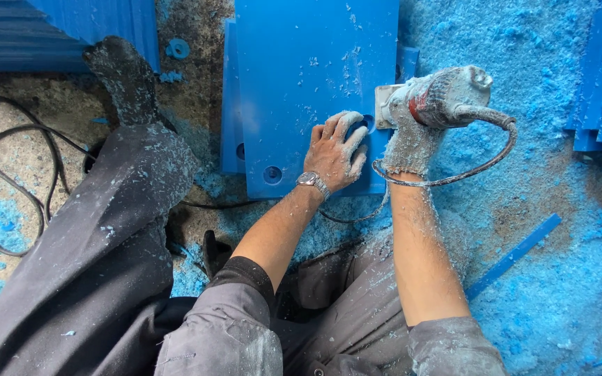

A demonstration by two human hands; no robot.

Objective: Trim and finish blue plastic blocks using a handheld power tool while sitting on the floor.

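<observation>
blue panel | left hand flat on it | right hand gripping power tool

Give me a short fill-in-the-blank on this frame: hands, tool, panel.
1. The right hand grips a dusty power ____.
2. The left hand presses flat on a panel coloured ____.
3. The left wrist carries a ____.
4. Blue ____ cover the floor to the right of the right arm.

Missing words: tool; blue; watch; shavings
</observation>
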